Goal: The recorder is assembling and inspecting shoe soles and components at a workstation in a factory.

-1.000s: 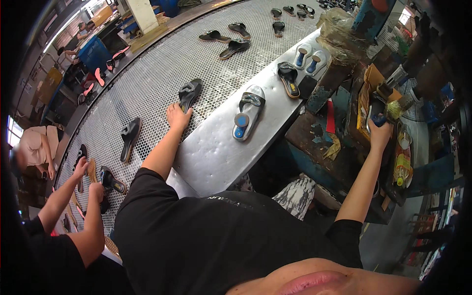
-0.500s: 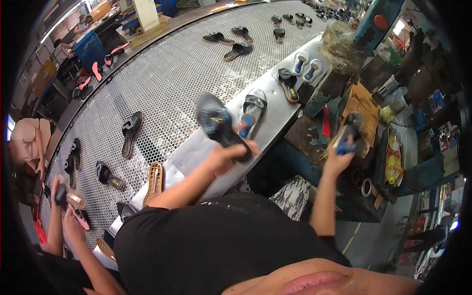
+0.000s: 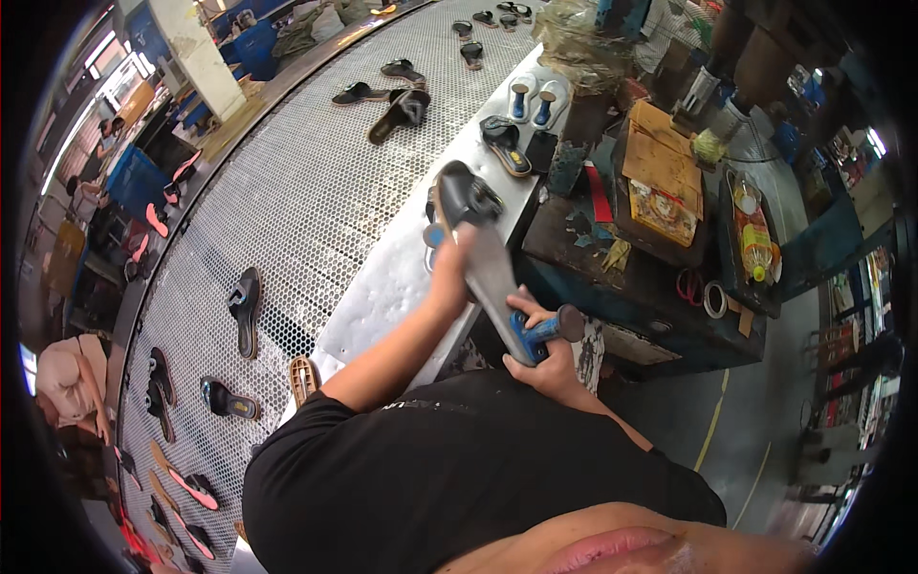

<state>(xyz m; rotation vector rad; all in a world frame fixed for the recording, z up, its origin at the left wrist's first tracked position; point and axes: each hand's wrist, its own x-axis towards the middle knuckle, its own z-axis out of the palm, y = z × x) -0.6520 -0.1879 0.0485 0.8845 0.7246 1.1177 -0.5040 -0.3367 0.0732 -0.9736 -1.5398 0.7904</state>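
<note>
In front of my chest I hold a grey shoe last (image 3: 492,271) with a blue heel part and a post ending in a round knob. At its far end is a black slipper (image 3: 467,194) with a tan sole edge and a shiny strap. My left hand (image 3: 451,277) is closed around the slipper's middle, where slipper and last meet; the exact overlap is hidden. My right hand (image 3: 550,364) grips the blue heel end, with the post sticking out to the right. Behind my left hand, another blue-knobbed last (image 3: 435,235) lies partly hidden on the metal ledge (image 3: 368,301).
A perforated conveyor (image 3: 316,172) carries several black slippers (image 3: 246,311). Farther along the ledge are two blue-posted lasts (image 3: 533,103) and a black slipper (image 3: 505,143). The dark workbench (image 3: 564,244) on the right holds cardboard (image 3: 660,158), a tape roll (image 3: 715,299) and a bottle tray (image 3: 755,234).
My right hand has come in from over the bench with the last, meeting the slipper in my left hand. The slipper has turned and drawn closer. My view has shifted right.
</note>
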